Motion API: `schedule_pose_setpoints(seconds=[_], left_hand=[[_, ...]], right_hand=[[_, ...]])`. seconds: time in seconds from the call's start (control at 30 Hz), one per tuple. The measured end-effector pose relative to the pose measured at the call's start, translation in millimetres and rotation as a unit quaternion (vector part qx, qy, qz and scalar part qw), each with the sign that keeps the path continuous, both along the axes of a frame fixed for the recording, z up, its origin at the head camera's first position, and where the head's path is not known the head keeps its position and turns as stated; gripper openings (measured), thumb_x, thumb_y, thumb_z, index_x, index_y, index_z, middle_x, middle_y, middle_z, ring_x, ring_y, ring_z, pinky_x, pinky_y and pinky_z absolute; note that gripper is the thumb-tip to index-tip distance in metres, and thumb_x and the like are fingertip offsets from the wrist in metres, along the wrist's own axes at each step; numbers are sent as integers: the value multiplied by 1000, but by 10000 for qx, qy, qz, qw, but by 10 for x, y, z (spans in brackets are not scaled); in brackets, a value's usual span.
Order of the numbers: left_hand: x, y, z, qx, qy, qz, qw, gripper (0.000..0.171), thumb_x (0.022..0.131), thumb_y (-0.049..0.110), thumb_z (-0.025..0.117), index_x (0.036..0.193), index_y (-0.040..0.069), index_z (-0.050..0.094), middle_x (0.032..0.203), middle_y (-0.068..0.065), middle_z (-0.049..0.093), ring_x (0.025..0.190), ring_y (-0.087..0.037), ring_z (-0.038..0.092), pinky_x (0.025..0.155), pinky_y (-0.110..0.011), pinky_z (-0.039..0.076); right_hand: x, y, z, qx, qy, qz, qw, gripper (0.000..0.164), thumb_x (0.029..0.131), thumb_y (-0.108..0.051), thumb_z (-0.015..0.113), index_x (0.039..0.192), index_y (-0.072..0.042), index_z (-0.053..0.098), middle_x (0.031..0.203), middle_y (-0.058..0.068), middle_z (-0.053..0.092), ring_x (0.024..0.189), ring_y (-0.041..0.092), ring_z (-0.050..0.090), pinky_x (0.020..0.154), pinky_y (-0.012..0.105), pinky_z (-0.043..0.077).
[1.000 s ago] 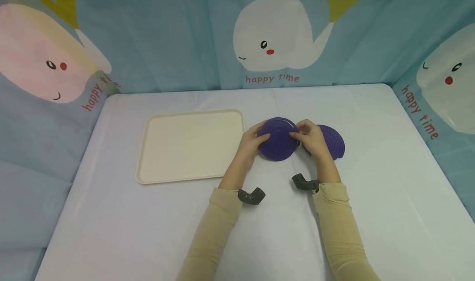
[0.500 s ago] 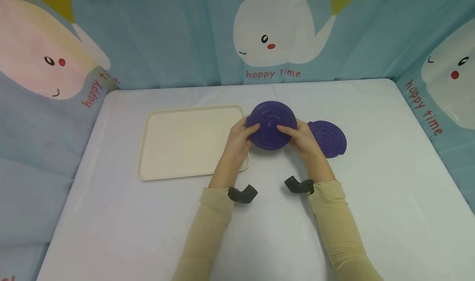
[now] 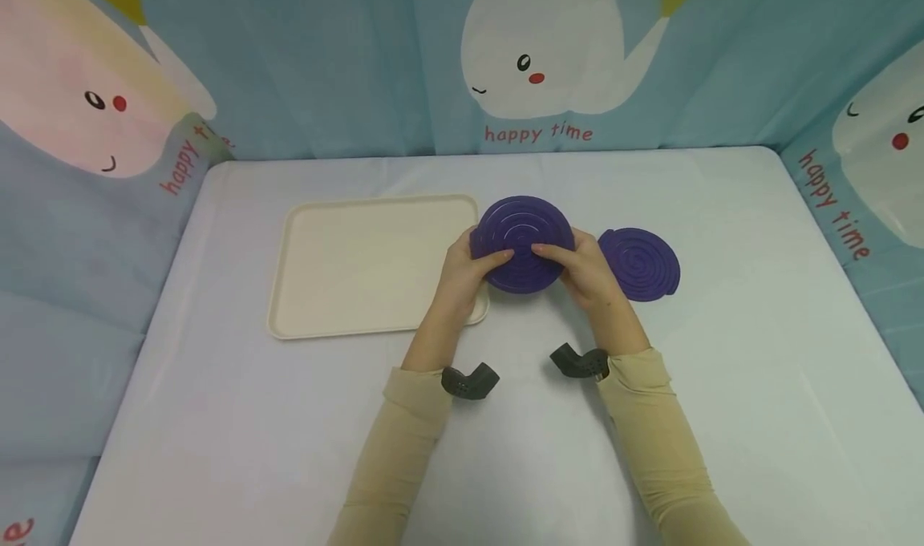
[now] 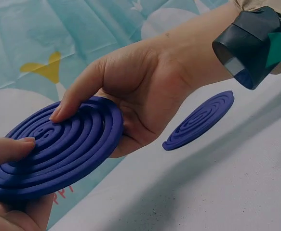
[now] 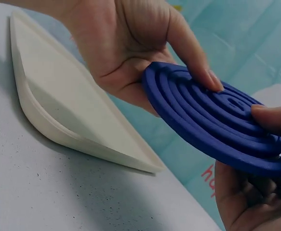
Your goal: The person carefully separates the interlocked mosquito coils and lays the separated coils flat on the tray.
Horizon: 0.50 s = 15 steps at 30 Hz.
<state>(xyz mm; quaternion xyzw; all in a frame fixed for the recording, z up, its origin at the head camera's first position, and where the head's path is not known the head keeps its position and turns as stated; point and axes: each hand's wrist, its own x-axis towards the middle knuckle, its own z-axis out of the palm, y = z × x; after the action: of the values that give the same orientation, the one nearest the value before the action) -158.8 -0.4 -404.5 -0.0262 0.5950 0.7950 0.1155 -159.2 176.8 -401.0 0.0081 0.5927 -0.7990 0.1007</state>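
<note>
A round purple spiral trivet [image 3: 521,219] is held up over the table between both hands. My left hand [image 3: 460,272] grips its left side, thumb on top and fingers beneath. On the opposite side my right hand [image 3: 590,272] grips it the same way, and the two thumb tips lie close together near the centre. The coiled ridges of the held trivet [image 4: 82,144] show clearly in the left wrist view. A second purple spiral trivet [image 3: 638,264] lies flat on the table just right of my right hand. Most fingers are hidden below the held trivet.
A cream rectangular tray [image 3: 368,265] lies on the white table [image 3: 520,450], left of the hands; my left hand overlaps its right edge. Behind the table hangs a blue curtain [image 3: 346,65] with whale prints. A dark wrist camera [image 3: 471,381] sticks out from the left cuff.
The held trivet has moved away from me and slightly left. My right hand has shifted from its edge to a grip with the thumb on top, uncovering more of the second trivet.
</note>
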Motion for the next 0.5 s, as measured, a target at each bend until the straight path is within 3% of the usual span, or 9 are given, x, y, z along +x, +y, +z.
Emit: schedule_pose_setpoints(seconds=[0.2,0.37,0.5], left_hand=[[7,0,-19,-538,261,132,9981,56,79,-4,68,131,1,47,131,-14,54,124,-24,48,105,-29,36],[31,19,-17,-748,246,274,9965,56,77,-1,73,128,2,50,128,-12,55,122,-24,49,104,-30,37],[44,40,-25,-1062,441,418,9925,55,76,1,76,125,2,52,126,-12,57,119,-24,51,102,-29,40]], right_hand=[[-6,4,-25,-350,-78,284,9990,32,86,15,50,90,-10,70,90,2,70,83,12,66,77,23,54],[-7,6,-43,-424,-159,481,9978,36,84,17,49,86,-11,72,87,2,70,81,13,67,75,24,54],[-13,6,-59,-417,-181,519,9976,36,83,17,50,85,-11,72,87,3,71,81,13,67,74,24,54]])
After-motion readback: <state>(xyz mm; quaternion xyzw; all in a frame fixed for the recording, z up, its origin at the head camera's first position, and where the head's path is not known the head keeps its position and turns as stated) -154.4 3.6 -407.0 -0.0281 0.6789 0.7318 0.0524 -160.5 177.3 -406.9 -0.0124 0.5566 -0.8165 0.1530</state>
